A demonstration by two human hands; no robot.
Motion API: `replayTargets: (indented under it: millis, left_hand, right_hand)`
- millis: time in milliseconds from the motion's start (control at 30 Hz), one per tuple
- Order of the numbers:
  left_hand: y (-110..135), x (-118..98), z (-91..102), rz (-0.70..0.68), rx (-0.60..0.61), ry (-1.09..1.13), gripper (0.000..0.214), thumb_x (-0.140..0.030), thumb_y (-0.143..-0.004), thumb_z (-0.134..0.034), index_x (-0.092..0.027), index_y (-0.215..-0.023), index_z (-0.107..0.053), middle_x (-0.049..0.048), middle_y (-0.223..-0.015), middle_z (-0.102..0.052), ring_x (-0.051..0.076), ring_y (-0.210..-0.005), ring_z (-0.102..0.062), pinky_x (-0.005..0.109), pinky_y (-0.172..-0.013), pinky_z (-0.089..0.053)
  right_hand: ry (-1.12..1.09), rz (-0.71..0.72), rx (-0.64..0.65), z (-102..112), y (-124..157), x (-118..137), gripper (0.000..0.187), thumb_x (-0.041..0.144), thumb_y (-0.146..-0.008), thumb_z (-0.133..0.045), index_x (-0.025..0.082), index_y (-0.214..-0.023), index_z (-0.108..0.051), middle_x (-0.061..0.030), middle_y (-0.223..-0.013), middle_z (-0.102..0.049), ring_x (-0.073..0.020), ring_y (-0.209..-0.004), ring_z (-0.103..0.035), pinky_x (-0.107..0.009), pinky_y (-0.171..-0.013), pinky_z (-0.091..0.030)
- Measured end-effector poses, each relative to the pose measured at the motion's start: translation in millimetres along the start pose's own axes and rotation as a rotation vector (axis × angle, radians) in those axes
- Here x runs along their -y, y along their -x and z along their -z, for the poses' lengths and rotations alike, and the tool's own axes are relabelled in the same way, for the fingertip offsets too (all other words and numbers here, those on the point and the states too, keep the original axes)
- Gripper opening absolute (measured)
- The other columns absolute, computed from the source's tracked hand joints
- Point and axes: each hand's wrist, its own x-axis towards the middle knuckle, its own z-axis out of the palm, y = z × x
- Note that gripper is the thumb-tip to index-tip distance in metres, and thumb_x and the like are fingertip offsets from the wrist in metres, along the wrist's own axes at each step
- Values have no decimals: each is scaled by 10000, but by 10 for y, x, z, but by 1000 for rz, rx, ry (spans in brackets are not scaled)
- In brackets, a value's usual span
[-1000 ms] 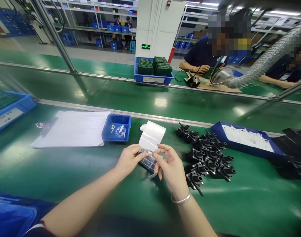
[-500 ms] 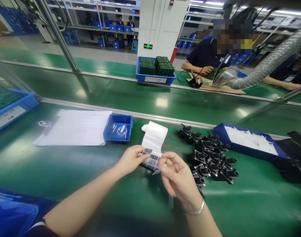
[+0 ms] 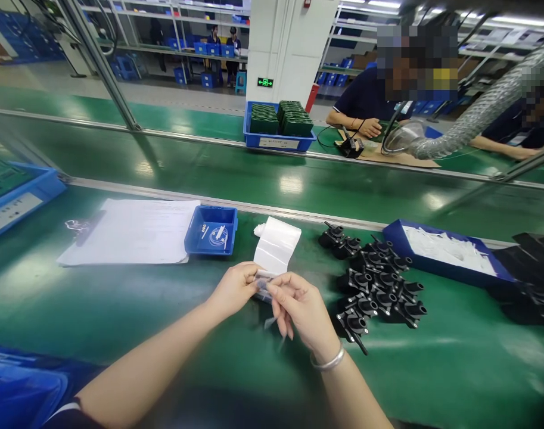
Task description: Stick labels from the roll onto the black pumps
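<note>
over the green bench (image 3: 120,310), my left hand (image 3: 236,291) grips the near end of a white label sheet (image 3: 278,241), and my right hand (image 3: 301,302) pinches a small grey label (image 3: 262,285) there. both should be light, soft and easily creased, so i'd hold them by the edges. black fittings (image 3: 382,279) sit rightward; a blue tray (image 3: 215,215), leftward.

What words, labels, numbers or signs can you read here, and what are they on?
No words or numbers are legible.
Green sign on the white pillar: a running figure between two arrows.
Label on the blue bin of green boards: too blurred.
Label on the left blue bin: too blurred.
Papers: print too faint.
White strip: nothing readable.
</note>
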Motion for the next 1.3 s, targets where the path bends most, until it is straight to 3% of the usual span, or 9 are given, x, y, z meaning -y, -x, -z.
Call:
replayTargets:
  millis: [133,333,433,667,733,800,900,1067,1300]
  left_hand:
    - [-62,161,16,37,-125,53,251,-332,-858,-599,-177,-1041,-669,53,-939,-656,150,-749,-615,258,-686,-491]
    - [-111,148,-16,-48,-271,139,515,-326,-878,-586,-225,-1357,-427,122,-1399,-451,171,-1000,-649,334,-882,-544]
    - [-48,12,-27,-194,-311,-95,508,-302,-878,-593,-257,-1362,-445,112,-1495,-312,219,-1184,-564,384,-979,-509]
    - [167,-203,-103,-573,-466,-741,549,-236,-793,-694,-249,-1309,-510,144,-1451,-378,364,-1315,-406,564,-1081,-345]
    - [237,-287,-246,-736,-351,-759,581,-203,-792,-687,-280,-1330,-483,131,-1402,-433,343,-1281,-444,522,-1067,-377]
    - [287,-375,-483,-812,-54,-706,608,-200,-835,-637,-277,-1389,-398,134,-1379,-452,303,-1276,-457,461,-1058,-411]
    - [262,-437,-970,-664,215,-564,752,-336,-843,-643,-204,-1454,-224,191,-1419,-376,315,-1346,-374,477,-1091,-383]
    - [19,-357,-1651,-316,112,-282,902,-374,-717,-762,-164,-1381,-189,185,-1262,-453,322,-1202,-503,506,-1002,-435]
    - [125,-509,-1448,111,260,260,487,-378,-750,-738,-199,-1093,-442,40,-985,-607,197,-918,-626,349,-838,-488]
  right_hand:
    - [-181,11,133,137,391,82,242,378,-834,-690,192,-802,-538,41,-412,-584,-73,-211,-407,-127,-246,-219]
    - [-275,241,-319,623,1062,-16,197,326,-844,-700,229,-786,-538,96,-338,-457,-47,-207,-293,-144,-280,-218]
    - [-329,251,-466,827,1261,-181,158,321,-872,-670,234,-826,-547,103,-362,-433,-31,-230,-256,-141,-289,-235]
    - [-527,239,-543,988,1416,-397,196,344,-860,-685,212,-857,-540,122,-442,-397,24,-255,-146,-88,-270,-174]
    - [-562,241,-537,1014,1414,-402,205,337,-853,-693,210,-841,-533,125,-444,-391,25,-262,-120,-82,-264,-169]
    - [-592,240,-513,1041,1402,-407,203,333,-852,-695,212,-833,-533,126,-440,-389,23,-265,-116,-77,-261,-169]
    - [-618,239,-485,1062,1384,-418,206,335,-848,-697,218,-828,-529,128,-440,-388,19,-261,-117,-77,-255,-165]
    - [-631,220,-473,1066,1380,-437,227,342,-834,-710,215,-829,-522,130,-443,-389,20,-258,-128,-80,-260,-171]
    - [-580,144,-392,1087,1381,-482,224,349,-863,-675,191,-816,-523,123,-426,-416,15,-256,-155,-112,-286,-149]
